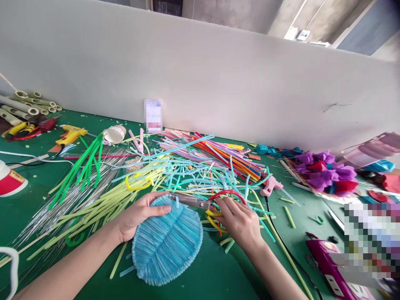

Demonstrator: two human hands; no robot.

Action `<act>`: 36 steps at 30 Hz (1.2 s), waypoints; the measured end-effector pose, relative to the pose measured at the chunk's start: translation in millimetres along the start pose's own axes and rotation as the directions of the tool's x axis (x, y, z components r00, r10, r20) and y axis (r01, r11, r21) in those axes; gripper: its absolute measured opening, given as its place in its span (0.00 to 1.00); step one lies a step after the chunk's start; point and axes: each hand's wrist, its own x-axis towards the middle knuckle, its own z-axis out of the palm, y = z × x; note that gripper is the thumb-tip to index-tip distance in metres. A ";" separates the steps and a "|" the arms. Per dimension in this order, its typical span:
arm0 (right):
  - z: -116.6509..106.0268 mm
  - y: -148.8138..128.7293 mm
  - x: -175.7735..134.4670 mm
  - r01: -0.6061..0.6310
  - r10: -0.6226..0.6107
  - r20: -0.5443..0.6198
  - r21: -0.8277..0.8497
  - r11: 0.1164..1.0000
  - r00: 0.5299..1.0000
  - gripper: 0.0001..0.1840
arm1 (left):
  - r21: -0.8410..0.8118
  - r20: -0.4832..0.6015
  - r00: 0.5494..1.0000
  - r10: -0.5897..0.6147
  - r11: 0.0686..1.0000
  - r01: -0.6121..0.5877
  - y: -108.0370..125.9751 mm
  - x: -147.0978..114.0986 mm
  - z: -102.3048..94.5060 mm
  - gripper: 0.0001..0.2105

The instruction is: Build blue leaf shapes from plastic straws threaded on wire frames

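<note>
A blue leaf shape made of fuzzy pipe cleaners (168, 246) is pinched along its upper left edge by my left hand (140, 216), thumb on its face. My right hand (239, 218) grips the scissors (229, 193), which have red and yellow handles. Their metal blades point left and lie across the top of the leaf, behind a short blue stub that sticks up there. Whether the blades touch the stub I cannot tell. Loose pipe cleaners in light green (137, 183) and light blue lie just beyond both hands.
Orange and purple pipe cleaners (218, 152) lie at the back. A yellow glue gun (72, 134) is at left, a pink one (271, 184) at right with its cord. Purple flowers (325, 173) and a magenta power strip (333, 266) are far right. Bamboo pieces (31, 104) sit back left.
</note>
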 end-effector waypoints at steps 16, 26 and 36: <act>-13.4 9.5 24.1 0.121 -0.116 0.049 -0.118 0.986 0.992 0.13 | -0.045 -0.007 1.000 -0.003 0.999 0.003 1.3 -0.3 0.7 0.22; -5.3 15.0 21.9 0.187 -0.179 0.078 -0.108 0.976 0.981 0.18 | -0.041 0.003 1.000 0.004 0.999 -0.004 -2.4 2.7 -3.4 0.19; 1.4 20.2 19.6 0.193 -0.196 0.105 0.036 0.980 0.975 0.25 | 0.006 0.043 0.999 0.024 1.000 -0.025 -1.3 6.7 -1.2 0.20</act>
